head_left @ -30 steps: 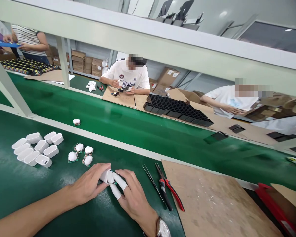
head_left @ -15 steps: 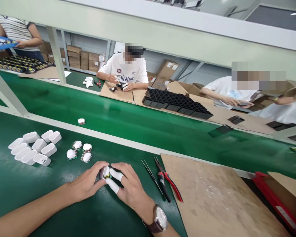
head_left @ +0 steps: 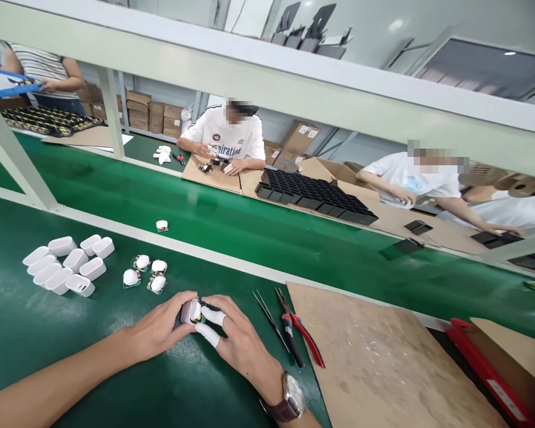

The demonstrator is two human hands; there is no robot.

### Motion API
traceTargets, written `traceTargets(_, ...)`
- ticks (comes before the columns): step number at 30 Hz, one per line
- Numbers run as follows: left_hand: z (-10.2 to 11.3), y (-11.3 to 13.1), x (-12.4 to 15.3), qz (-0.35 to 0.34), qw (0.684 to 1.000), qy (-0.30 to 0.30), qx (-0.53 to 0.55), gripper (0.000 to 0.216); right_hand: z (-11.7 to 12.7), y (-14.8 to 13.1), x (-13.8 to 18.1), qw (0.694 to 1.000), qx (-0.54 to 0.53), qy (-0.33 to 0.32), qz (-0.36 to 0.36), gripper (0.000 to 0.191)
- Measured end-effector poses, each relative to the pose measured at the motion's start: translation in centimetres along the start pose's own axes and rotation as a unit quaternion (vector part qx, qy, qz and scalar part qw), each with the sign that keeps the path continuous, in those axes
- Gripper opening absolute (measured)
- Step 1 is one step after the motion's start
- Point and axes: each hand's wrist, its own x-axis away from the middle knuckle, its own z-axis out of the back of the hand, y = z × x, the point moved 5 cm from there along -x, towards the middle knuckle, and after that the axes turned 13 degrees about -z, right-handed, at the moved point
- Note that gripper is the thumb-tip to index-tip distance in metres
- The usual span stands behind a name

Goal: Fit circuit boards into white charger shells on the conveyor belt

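Head: left hand (head_left: 163, 324) grips white oval plastic shell (head_left: 188, 311), right hand (head_left: 239, 340) pinches white-topped green board (head_left: 199, 318); likely inserting, next push needs alignment

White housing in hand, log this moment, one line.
left hand: holds white housing; right hand: holds circuit board at its opening; tweezers: on table

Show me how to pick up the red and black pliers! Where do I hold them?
I'd wrap one hand around both the black handle and red handle of the pliers, coming from the near right side. The handles are long and point toward the wearer, while the narrow tip points away. The tweezers lie close on the left.
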Motion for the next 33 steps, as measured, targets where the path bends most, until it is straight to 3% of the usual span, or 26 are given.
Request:
traceTargets(4,-0.1,0.0,-0.1,0.009,1.0,-0.008,0.005,0.052,0.3,-0.5,-0.1,1.0,0.025,0.001,0.018,0.041)
traceTargets(13,-0.2,-1.3,0.1,0.008,1.0,-0.001,0.026,0.055,-0.9,0.0,-0.7,0.998,-0.018,-0.049,-0.028,0.034)
traceTargets(17,-0.2,-1.5,0.1,-0.01,1.0,0.001,0.019,0.065,-1.3,0.4,-0.8,0.997,-0.047,-0.04,-0.038,0.035)
traceTargets(21,2.3,0.3,-0.7,-0.025,0.996,-0.085,-0.029,0.09,-2.0,0.8,-0.7,0.998,-0.053,-0.03,-0.036,0.04)
traceTargets(24,6.4,1.6,-3.0,-0.062,0.985,-0.139,-0.076,0.079,-2.8,0.8,-0.5,0.999,-0.016,-0.037,-0.018,0.038)
traceTargets(28,11.7,-0.2,-8.5,-0.069,0.969,-0.064,-0.227,0.052,-3.5,1.0,-0.2,0.999,0.037,-0.031,-0.01,0.037)
traceTargets(30,12.5,-2.5,-11.3,-0.041,0.959,-0.031,-0.279,0.056,-3.8,1.1,-0.2,0.999,0.027,-0.036,-0.012,0.044)
traceTargets(33,11.1,-5.5,-14.7,-0.019,0.952,-0.02,-0.303,0.055,-4.0,0.8,-0.2,0.998,-0.019,-0.063,-0.013,0.046)
